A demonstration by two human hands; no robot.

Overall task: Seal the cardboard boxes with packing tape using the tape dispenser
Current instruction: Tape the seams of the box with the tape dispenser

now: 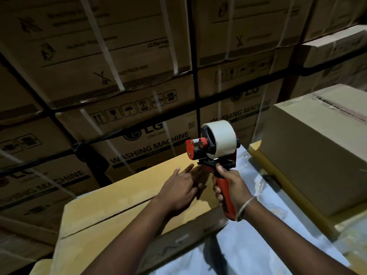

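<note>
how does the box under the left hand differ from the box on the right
The near box has an untaped seam between its closed flaps; the right box already carries clear tape along its seam. The left hand rests flat on the near box; nothing touches the right box. Both are plain brown cardboard.

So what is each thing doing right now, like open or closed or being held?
Near box: flaps shut, seam untaped.
Box on the right: closed, taped along the top.
Tape dispenser: upright, held by its handle.
Right hand: grips the handle.
Left hand: flat on the near box.
</note>
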